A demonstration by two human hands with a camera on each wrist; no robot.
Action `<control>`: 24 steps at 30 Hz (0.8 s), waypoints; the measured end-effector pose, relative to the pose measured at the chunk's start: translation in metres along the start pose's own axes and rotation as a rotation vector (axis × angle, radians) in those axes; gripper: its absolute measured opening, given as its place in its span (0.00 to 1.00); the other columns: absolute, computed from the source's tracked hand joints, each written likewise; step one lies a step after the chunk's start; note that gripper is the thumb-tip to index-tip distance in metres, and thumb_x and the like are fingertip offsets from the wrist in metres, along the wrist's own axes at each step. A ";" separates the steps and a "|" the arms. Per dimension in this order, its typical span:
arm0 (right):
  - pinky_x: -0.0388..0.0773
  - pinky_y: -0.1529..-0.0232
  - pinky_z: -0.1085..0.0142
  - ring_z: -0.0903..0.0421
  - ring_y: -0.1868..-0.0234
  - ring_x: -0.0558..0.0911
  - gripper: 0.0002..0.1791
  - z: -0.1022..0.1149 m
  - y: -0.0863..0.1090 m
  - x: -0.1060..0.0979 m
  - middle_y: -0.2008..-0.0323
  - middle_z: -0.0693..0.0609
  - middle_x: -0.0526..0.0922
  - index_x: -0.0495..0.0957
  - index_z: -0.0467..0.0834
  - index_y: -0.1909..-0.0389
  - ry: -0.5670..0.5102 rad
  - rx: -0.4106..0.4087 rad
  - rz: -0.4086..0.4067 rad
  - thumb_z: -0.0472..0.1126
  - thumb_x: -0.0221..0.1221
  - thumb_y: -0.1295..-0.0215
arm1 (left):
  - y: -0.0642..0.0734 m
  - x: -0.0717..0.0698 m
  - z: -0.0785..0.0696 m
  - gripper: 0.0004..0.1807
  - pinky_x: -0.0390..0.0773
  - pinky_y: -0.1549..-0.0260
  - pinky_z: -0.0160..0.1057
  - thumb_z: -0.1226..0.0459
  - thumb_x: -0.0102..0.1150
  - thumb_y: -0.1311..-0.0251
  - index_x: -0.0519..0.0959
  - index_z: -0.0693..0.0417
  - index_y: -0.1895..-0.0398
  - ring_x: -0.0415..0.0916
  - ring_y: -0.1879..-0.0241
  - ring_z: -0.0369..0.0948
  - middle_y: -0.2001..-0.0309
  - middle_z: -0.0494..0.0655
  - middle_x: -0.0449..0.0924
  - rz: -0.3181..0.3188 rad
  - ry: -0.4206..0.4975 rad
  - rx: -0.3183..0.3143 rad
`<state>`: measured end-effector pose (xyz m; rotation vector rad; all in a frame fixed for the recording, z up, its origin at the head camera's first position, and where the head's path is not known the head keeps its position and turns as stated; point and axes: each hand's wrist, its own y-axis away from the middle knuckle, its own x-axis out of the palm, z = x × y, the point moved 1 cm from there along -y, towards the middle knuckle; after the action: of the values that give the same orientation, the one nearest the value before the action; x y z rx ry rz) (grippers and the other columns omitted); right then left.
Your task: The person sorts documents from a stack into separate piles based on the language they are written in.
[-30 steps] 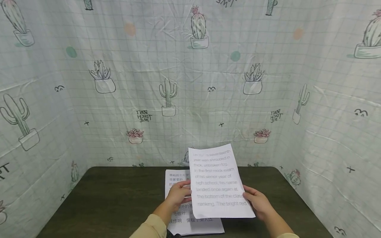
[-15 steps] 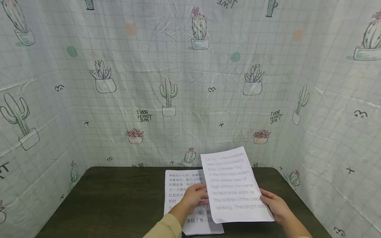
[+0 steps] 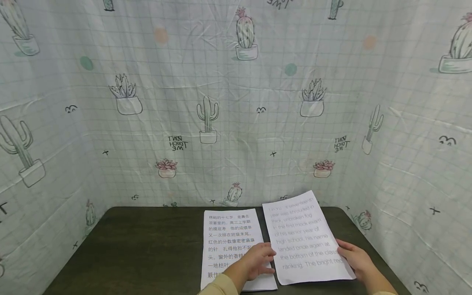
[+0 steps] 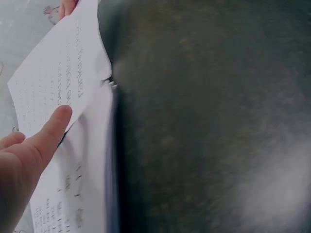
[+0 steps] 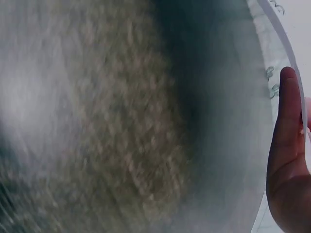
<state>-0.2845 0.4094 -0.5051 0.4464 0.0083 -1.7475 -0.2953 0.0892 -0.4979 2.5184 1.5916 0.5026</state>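
Note:
A stack of white paper with English print point(image 3: 302, 233) is held tilted above the table, to the right of a second paper stack with Chinese print point(image 3: 228, 229) that lies flat. My right hand point(image 3: 355, 260) pinches the English stack by its right edge, thumb on top. At its left edge is my left hand point(image 3: 256, 260), over the lower right of the Chinese stack, fingers extended and tips at the paper's edge. In the left wrist view, one straight left finger point(image 4: 51, 128) overlaps the English paper's edge. The right wrist view shows the right hand point(image 5: 291, 160) along the curved edge.
The dark wood-grain table point(image 3: 147, 250) extends to both sides of the papers. A pale curtain with a cactus print point(image 3: 236, 123) hangs behind the table and along both sides.
Both hands have moved right and toward the body with the English paper stack, which is lower now. It has come off the Chinese stack, uncovering most of its print.

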 end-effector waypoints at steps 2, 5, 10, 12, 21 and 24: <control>0.82 0.66 0.60 0.59 0.67 0.83 0.33 -0.003 -0.002 -0.002 0.66 0.55 0.84 0.52 0.25 0.30 0.028 0.006 -0.001 0.36 0.51 0.29 | 0.000 0.002 0.003 0.35 0.80 0.48 0.58 0.65 0.52 0.42 0.59 0.71 0.31 0.62 0.32 0.65 0.37 0.70 0.69 0.021 0.002 -0.031; 0.82 0.67 0.60 0.59 0.68 0.82 0.32 -0.008 -0.005 -0.003 0.66 0.54 0.84 0.54 0.24 0.31 0.066 0.025 -0.025 0.35 0.51 0.30 | 0.001 0.007 0.009 0.35 0.78 0.46 0.60 0.64 0.52 0.41 0.59 0.72 0.31 0.61 0.32 0.66 0.37 0.72 0.67 0.041 0.001 -0.047; 0.79 0.68 0.63 0.59 0.69 0.80 0.31 -0.012 -0.008 -0.003 0.63 0.41 0.85 0.60 0.23 0.34 0.162 -0.009 -0.069 0.36 0.53 0.33 | 0.002 0.016 0.014 0.36 0.75 0.43 0.63 0.65 0.50 0.42 0.56 0.75 0.32 0.60 0.33 0.69 0.37 0.78 0.63 0.063 0.016 -0.018; 0.77 0.67 0.64 0.57 0.67 0.80 0.30 -0.012 -0.008 -0.002 0.57 0.32 0.82 0.62 0.23 0.36 0.213 -0.029 -0.081 0.37 0.53 0.34 | 0.002 0.019 0.014 0.36 0.73 0.42 0.65 0.66 0.50 0.43 0.56 0.75 0.32 0.60 0.33 0.69 0.36 0.79 0.62 0.076 0.021 -0.009; 0.62 0.36 0.36 0.25 0.37 0.63 0.30 -0.001 -0.003 0.001 0.37 0.23 0.64 0.64 0.21 0.39 0.497 -0.025 -0.156 0.41 0.48 0.32 | 0.005 0.020 0.011 0.36 0.72 0.42 0.65 0.69 0.49 0.47 0.58 0.75 0.33 0.59 0.32 0.70 0.34 0.76 0.61 0.074 -0.016 0.014; 0.61 0.35 0.35 0.24 0.36 0.62 0.30 0.004 -0.003 0.001 0.37 0.23 0.64 0.63 0.21 0.38 0.570 -0.012 -0.188 0.41 0.47 0.31 | 0.006 0.015 0.007 0.36 0.73 0.40 0.62 0.68 0.50 0.46 0.59 0.75 0.32 0.62 0.33 0.67 0.35 0.74 0.63 0.081 -0.038 0.024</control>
<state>-0.2883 0.4080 -0.5024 0.9461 0.4786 -1.7456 -0.2822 0.1005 -0.5001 2.6027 1.4966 0.4436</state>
